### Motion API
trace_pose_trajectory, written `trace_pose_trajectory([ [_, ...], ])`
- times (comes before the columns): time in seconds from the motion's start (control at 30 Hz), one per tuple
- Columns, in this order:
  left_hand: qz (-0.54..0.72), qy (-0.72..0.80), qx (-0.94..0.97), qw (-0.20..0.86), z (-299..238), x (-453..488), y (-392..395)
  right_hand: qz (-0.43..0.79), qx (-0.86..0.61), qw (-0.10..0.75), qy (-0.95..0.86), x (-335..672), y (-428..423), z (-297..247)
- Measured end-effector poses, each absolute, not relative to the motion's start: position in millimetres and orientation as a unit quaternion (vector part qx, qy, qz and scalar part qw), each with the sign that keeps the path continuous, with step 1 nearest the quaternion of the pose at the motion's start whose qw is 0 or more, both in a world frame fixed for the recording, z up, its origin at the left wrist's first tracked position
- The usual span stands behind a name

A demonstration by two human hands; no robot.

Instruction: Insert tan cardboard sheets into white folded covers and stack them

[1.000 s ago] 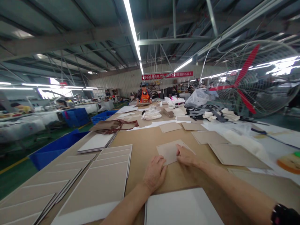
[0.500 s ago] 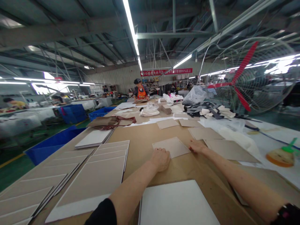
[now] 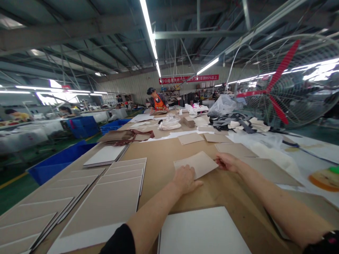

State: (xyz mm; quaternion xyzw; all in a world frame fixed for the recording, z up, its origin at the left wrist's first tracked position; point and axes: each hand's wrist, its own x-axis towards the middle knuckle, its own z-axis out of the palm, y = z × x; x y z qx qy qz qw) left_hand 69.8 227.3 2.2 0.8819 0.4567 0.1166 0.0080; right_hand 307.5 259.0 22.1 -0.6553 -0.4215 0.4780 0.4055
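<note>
A small grey-brown cardboard sheet (image 3: pixel 194 163) lies a little way out on the brown table (image 3: pixel 164 155), its right edge lifted slightly. My left hand (image 3: pixel 185 180) holds its near left corner, thumb out to the side. My right hand (image 3: pixel 227 162) grips its right corner with curled fingers. A white board (image 3: pixel 201 231) lies right in front of me, below both arms.
Rows of overlapped grey boards (image 3: pixel 106 197) cover the table's left side. More cardboard sheets (image 3: pixel 233 150) lie to the right and beyond. A large red-bladed fan (image 3: pixel 286 81) stands at right. A person in an orange apron (image 3: pixel 156 100) works at the far end. Blue bins (image 3: pixel 60 162) sit left.
Both hands went from pressing flat on the sheet to taking hold of its corners. Its right edge now rises off the table. The view has shifted slightly.
</note>
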Motion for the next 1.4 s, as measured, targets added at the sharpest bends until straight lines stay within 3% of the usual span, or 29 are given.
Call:
trace_pose_trajectory([
  [0.13,0.222,0.51,0.827,0.089,12,76,232,0.496,-0.587,0.457,-0.447,295,245,49],
  [0.3,0.442,0.538,0.685,0.216,70,39,230,0.439,-0.517,0.546,-0.492,275,202,78],
  [0.4,0.575,0.504,0.563,0.313,97,13,206,0.401,-0.491,0.57,-0.522,263,169,83],
  [0.53,0.663,0.42,0.417,0.459,92,9,156,0.344,-0.491,0.598,-0.533,238,134,84],
  [0.73,0.691,0.321,0.271,0.588,64,37,97,0.291,-0.507,0.605,-0.541,212,113,95],
  [0.97,0.693,0.261,0.253,0.623,60,59,64,0.263,-0.484,0.639,-0.537,212,99,106],
  [1.4,0.661,0.248,0.298,0.642,62,28,35,0.438,-0.38,0.679,-0.451,252,80,103],
])
